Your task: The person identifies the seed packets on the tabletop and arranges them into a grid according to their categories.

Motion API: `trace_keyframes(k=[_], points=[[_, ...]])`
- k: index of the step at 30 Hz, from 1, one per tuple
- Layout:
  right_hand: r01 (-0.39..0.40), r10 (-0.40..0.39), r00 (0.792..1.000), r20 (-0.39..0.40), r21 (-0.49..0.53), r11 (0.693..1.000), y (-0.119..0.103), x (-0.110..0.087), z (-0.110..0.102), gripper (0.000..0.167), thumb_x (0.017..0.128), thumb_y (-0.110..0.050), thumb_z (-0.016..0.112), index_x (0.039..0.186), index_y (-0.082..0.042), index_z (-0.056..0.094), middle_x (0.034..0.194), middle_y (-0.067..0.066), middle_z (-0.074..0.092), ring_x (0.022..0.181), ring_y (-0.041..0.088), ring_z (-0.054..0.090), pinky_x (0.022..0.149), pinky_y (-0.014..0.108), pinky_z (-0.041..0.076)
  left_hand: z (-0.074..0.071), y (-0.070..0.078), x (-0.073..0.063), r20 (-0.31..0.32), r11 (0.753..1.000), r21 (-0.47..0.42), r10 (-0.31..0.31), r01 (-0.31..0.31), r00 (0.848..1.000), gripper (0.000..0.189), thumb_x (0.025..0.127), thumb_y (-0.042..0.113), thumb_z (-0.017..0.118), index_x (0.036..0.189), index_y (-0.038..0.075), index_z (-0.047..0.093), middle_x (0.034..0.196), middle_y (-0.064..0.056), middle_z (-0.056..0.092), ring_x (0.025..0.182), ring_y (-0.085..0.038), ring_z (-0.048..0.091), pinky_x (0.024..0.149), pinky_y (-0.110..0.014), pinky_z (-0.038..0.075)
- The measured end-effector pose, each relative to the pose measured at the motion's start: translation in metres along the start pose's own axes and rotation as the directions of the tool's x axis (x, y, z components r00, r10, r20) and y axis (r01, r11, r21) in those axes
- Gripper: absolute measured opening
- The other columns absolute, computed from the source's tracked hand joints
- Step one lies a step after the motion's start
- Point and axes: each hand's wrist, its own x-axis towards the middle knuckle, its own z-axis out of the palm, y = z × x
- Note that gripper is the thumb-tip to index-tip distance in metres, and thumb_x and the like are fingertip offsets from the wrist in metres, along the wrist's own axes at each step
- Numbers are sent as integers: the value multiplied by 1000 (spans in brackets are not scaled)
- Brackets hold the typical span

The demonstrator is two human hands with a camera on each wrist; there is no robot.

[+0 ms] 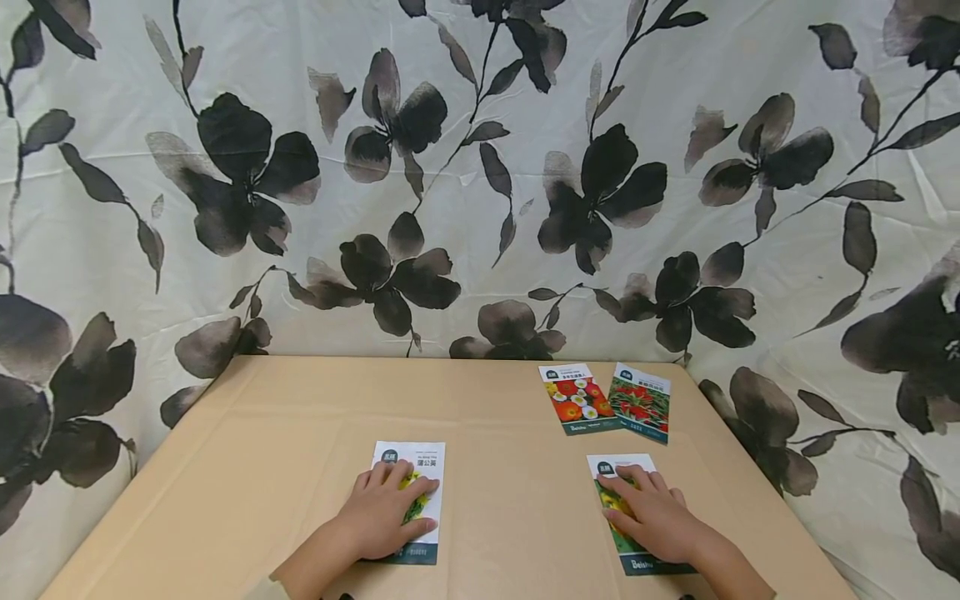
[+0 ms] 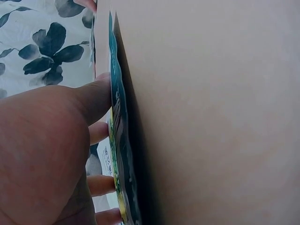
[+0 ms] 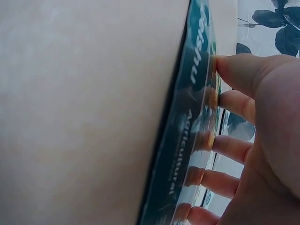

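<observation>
On the left of the table in the head view lies a seed packet [image 1: 429,527], white with yellow flowers and a dark teal lower band. My left hand [image 1: 381,510] rests over it, fingers spread. In the left wrist view the thumb [image 2: 97,96] and fingertips touch the packet's face. A second seed packet [image 1: 636,563], with yellow flowers on green, lies to the right under my right hand [image 1: 663,515]. Its fingertips press on the glossy front, as the right wrist view shows beside the teal band [image 3: 180,140]. My palms hide part of both packets.
At the back right of the tan table [image 1: 300,425] lie a packet with red, orange and white flowers [image 1: 579,402] and a packet with red blooms on green [image 1: 640,402], their edges meeting. Behind the table hangs a floral cloth [image 1: 480,192].
</observation>
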Motion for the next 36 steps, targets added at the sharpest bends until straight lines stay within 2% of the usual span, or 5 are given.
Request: trace_keyframes(k=[12, 21, 36], points=[[-8, 7, 1000, 19, 19, 1000, -5, 2, 1, 59, 94, -57, 65, 147, -33, 56, 152, 8, 44, 129, 33, 40, 90, 54, 37, -1, 1, -1, 6, 1000, -5, -4, 4, 1000, 54, 93, 57, 66, 140, 30, 60, 140, -12, 51, 125, -40, 45, 100, -66, 36], [2, -2, 1000, 16, 18, 1000, -12, 3, 0, 58, 94, -56, 65, 147, -33, 56, 152, 9, 44, 128, 33, 41, 86, 52, 36, -2, -1, 0, -11, 1000, 9, 10, -10, 1000, 54, 94, 58, 65, 139, 30, 61, 139, -13, 52, 123, -39, 46, 98, -66, 37], [35, -35, 999, 19, 1, 999, -7, 30, -6, 57, 94, -57, 64, 146, -36, 56, 151, 6, 46, 127, 32, 41, 88, 53, 37, 0, 8, 18, 11, 999, 15, -47, 46, 999, 55, 93, 59, 66, 140, 31, 60, 140, -12, 51, 125, -39, 46, 100, -65, 36]])
